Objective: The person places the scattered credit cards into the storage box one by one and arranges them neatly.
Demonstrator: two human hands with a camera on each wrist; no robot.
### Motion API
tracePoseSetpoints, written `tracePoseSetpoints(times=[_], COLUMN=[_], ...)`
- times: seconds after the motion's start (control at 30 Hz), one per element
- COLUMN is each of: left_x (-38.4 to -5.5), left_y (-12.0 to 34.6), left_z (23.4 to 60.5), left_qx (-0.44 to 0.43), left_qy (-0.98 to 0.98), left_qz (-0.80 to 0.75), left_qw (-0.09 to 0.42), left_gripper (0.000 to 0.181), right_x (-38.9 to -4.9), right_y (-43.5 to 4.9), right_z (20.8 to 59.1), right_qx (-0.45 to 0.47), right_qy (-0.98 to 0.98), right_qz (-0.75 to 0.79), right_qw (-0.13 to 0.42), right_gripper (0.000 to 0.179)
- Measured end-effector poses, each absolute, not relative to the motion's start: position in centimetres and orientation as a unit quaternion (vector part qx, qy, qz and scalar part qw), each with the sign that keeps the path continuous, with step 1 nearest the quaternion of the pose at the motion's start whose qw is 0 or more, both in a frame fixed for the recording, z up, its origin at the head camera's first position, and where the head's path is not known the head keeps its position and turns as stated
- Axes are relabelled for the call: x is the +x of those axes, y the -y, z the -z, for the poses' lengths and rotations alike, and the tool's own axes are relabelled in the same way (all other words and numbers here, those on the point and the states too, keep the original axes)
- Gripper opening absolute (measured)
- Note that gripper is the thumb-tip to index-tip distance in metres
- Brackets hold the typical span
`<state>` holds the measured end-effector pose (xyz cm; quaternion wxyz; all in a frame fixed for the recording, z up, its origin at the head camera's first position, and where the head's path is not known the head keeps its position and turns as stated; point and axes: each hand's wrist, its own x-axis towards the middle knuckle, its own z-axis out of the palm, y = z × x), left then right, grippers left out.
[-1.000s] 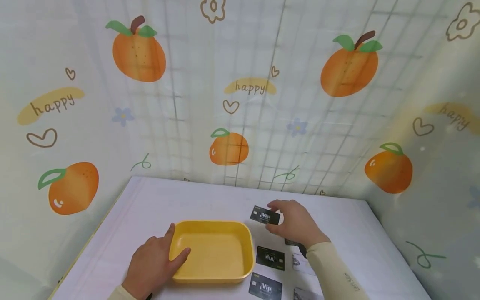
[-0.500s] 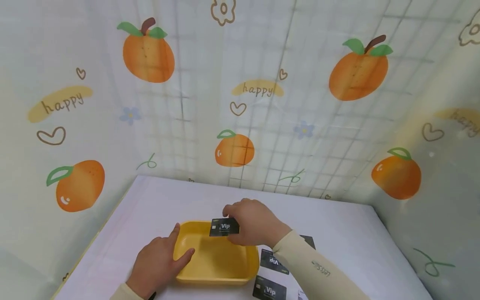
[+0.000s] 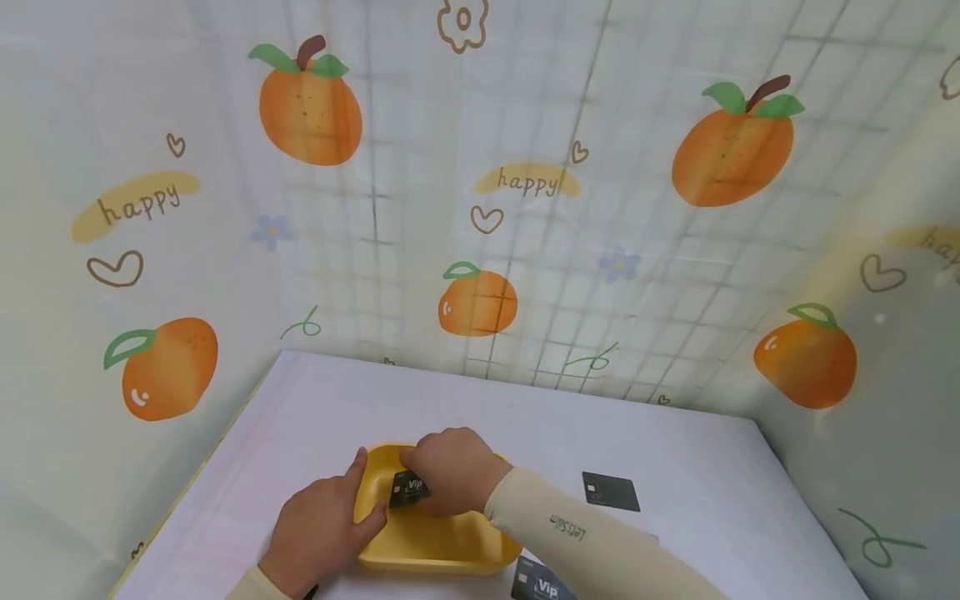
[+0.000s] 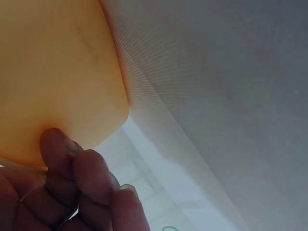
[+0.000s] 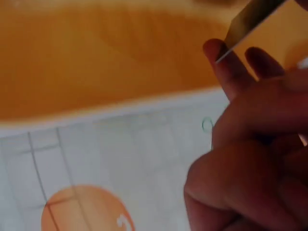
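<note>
In the head view my right hand pinches a black Vip card inside the yellow plastic tray. The right wrist view shows the card tilted, seen nearly edge-on between the fingers. At the tray's left side my left hand holds the wall, its thumb over the rim. Seen from the left wrist, the curled fingers press the tray's outer wall. Part of the card is hidden by the right hand.
Right of the tray, a black card lies on the white table. Another Vip card lies near the bottom edge, partly under the right sleeve. A patterned curtain stands behind the table.
My right hand has carried the Vip card leftward from beyond the tray's right side, then down into the tray. My left hand has kept its place on the tray.
</note>
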<state>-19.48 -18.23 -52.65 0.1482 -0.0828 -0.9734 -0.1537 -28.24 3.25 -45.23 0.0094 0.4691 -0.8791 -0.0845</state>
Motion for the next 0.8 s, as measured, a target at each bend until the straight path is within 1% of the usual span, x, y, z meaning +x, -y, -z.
tracePoseSetpoints(times=[0.17, 0.27, 0.5, 0.8], left_x=[-19.6, -19.7, -19.6, -19.5], left_y=[18.6, 18.6, 18.6, 18.3], left_z=[52.9, 52.9, 52.6, 52.2], left_qx=[-0.076, -0.077, -0.066, -0.069], left_qy=[0.976, 0.977, 0.979, 0.978], left_qz=[0.152, 0.157, 0.155, 0.166], left_qw=[0.133, 0.125, 0.113, 0.107], left_gripper=[0.080, 0.081, 0.081, 0.079], right_x=[-28.7, -28.8, -29.4, -29.4], right_y=[-1.8, -1.4, -1.0, -1.4], right_z=[47.3, 48.0, 48.3, 48.4], right_qx=[0.475, 0.471, 0.464, 0.464], right_qy=[0.875, 0.876, 0.878, 0.880], right_qz=[0.094, 0.102, 0.112, 0.098], right_qw=[-0.018, -0.024, -0.030, -0.028], right_gripper=[0.039, 0.040, 0.048, 0.047])
